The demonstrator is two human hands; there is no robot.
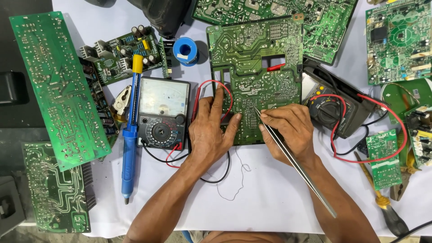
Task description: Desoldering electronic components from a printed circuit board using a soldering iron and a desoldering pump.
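L hand (210,130) is lying flat, fingers spread, pressing on the lower-left part of the green circuit board (256,67) at centre of the white-covered table (270,198); it's gripping nothing, just steadying the board. R hand (288,128) is pinching long metal tweezers (292,159) between thumb & fingers, tip touching the board's solder side just beside the L fingertips, handle running back down-right over the wrist. Board is sitting solder side up, overlapping a bigger green board (315,27) at top. A red probe lead (227,92) is looping under the L hand, w/ a black lead (216,177) trailing off toward the person. Just left of the L hand an analog multimeter (163,112) is lying, & beside that a blue desoldering pump w/ yellow cap (130,135). A blue solder spool (186,51) is sitting near the board's top-left corner. Right of the R hand a dark digital multimeter (333,110) is resting w/ red lead coiled around it. More green boards are lying at the far left & right edges.
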